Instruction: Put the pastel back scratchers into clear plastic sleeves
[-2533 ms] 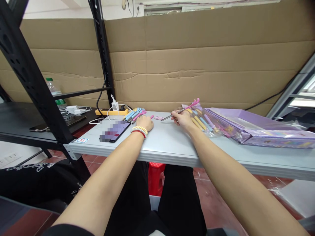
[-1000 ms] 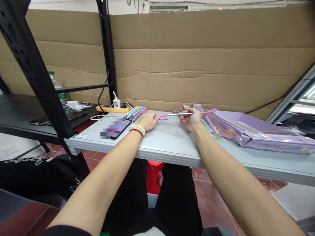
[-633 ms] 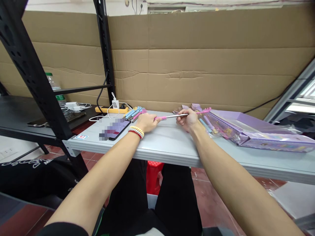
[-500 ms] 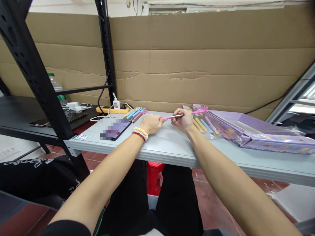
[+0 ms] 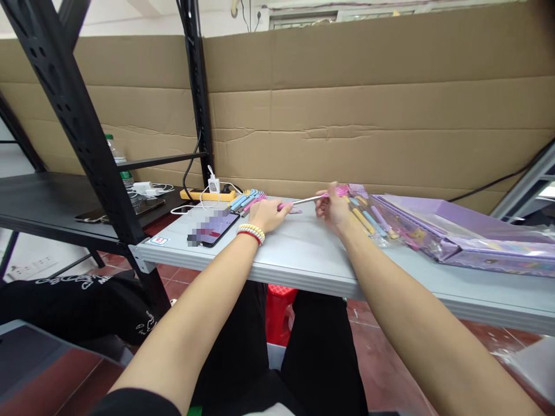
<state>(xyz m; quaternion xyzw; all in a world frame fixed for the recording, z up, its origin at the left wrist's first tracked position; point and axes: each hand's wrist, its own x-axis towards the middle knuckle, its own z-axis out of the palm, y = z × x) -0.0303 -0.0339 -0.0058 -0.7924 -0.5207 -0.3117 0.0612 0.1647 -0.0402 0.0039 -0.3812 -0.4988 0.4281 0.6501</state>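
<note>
A pink back scratcher point(image 5: 306, 200) with a metal rod spans between my two hands above the grey table point(image 5: 299, 248). My left hand point(image 5: 266, 216) is closed round its pink handle end. My right hand point(image 5: 335, 212), a little blurred, has its fingers at the rod near the pink claw head, which it partly covers. Several more back scratchers point(image 5: 248, 200) in blue, yellow and pink lie beyond my left hand. Right of my right hand, yellow, blue and purple-handled ones point(image 5: 368, 222) lie in clear plastic wrapping.
A phone point(image 5: 214, 228) lies left of my left wrist, before a yellow power strip point(image 5: 208, 195) with white cables. An open purple box point(image 5: 459, 231) stands at the right. Black shelving point(image 5: 99, 150) borders the left; cardboard point(image 5: 368, 110) walls the back. A red stool point(image 5: 280, 315) is below.
My left hand has come to the handle end of the back scratcher that my right hand held. Its bare rod got shorter half a second ago, and now more metal shows between my hands.
</note>
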